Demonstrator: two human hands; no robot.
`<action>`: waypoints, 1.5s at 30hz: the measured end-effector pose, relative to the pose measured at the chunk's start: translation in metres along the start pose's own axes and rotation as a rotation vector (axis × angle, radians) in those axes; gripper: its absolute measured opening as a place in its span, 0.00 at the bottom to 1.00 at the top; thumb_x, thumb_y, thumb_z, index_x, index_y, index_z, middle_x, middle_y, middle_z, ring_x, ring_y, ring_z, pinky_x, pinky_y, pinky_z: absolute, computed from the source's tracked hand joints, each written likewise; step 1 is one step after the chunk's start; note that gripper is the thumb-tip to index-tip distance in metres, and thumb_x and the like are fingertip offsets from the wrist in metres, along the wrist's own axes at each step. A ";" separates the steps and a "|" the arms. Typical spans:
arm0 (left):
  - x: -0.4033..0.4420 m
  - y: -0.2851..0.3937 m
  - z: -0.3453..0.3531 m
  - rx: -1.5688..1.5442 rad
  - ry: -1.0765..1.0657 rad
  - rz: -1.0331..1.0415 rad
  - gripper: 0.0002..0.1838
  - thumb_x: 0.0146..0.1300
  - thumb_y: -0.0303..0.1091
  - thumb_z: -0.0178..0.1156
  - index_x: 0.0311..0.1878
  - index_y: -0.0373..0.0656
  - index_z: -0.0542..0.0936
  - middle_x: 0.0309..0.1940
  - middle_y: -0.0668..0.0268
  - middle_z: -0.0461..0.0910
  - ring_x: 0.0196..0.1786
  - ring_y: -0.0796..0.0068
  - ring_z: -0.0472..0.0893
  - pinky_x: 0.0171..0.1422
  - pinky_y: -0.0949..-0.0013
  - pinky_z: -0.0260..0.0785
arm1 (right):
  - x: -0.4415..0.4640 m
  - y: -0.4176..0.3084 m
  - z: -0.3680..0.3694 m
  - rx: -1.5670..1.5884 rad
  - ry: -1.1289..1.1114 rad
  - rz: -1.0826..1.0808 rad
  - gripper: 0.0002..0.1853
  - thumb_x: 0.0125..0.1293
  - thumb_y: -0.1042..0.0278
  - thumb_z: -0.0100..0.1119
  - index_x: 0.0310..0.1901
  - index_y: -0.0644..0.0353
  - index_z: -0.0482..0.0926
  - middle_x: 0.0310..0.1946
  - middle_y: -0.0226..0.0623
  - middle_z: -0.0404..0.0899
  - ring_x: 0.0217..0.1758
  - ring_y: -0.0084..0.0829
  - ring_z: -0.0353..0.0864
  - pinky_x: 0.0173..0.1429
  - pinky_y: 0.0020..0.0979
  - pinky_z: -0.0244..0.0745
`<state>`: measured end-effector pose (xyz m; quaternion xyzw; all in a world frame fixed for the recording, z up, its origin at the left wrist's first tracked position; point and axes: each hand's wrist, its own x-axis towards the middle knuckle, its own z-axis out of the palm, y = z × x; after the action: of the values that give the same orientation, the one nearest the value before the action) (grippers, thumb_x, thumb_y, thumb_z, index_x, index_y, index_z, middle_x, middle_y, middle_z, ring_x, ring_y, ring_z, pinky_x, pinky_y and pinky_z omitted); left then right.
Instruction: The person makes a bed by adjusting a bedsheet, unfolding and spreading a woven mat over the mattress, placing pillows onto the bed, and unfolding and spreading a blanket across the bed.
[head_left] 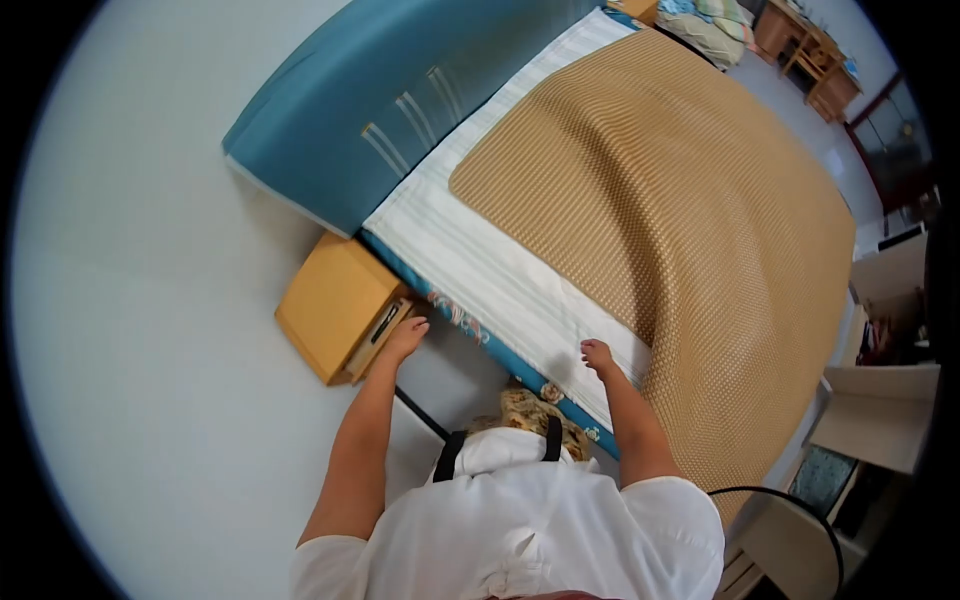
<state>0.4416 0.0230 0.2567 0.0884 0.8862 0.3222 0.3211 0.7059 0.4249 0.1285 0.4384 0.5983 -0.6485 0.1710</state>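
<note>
My left hand [407, 338] is beside the front of a wooden nightstand [335, 295], with its fingers loosely bent and no object showing in them. Whether it touches the drawer front [378, 335] I cannot tell. My right hand [597, 356] hovers over the near edge of the bed, fingers half curled and apart, holding nothing I can see. Under it lies a white striped sheet [455, 235]. A tan woven mat [740, 230] covers most of the bed, with a raised fold running across it close to my right hand.
A blue padded headboard [320, 110] rises at the far left of the bed. The blue floral mattress side [500, 350] faces me. At the right stand open pale boxes or cabinets [875, 410] and a black curved cable [790, 493]. A wooden desk [810, 55] is in the far corner.
</note>
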 end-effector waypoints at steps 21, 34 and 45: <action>0.480 0.018 -0.024 -0.005 -0.087 -0.018 0.31 0.57 0.45 0.56 0.59 0.34 0.67 0.54 0.49 0.72 0.57 0.56 0.71 0.61 0.64 0.62 | 0.150 -0.087 0.087 0.872 0.578 0.275 0.21 0.59 0.61 0.56 0.53 0.58 0.68 0.41 0.33 0.70 0.38 0.30 0.71 0.39 0.33 0.73; 0.589 0.112 0.002 -0.187 0.093 -0.129 0.14 0.60 0.39 0.55 0.36 0.33 0.73 0.26 0.58 0.76 0.27 0.64 0.76 0.36 0.60 0.68 | 0.208 -0.100 0.063 1.512 1.009 0.020 0.11 0.61 0.61 0.51 0.26 0.57 0.72 0.17 0.30 0.69 0.17 0.23 0.69 0.18 0.25 0.63; 0.514 0.148 -0.173 1.173 0.301 0.594 0.08 0.63 0.37 0.48 0.41 0.46 0.74 0.20 0.57 0.78 0.24 0.54 0.79 0.27 0.56 0.70 | 0.156 -0.085 0.241 0.302 0.739 0.319 0.19 0.53 0.57 0.50 0.16 0.64 0.78 0.18 0.47 0.77 0.26 0.43 0.78 0.37 0.42 0.71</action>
<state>-0.0741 0.2360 0.1874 0.4423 0.8875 -0.1289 -0.0093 0.4683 0.2684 0.0373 0.7485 0.4423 -0.4935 -0.0227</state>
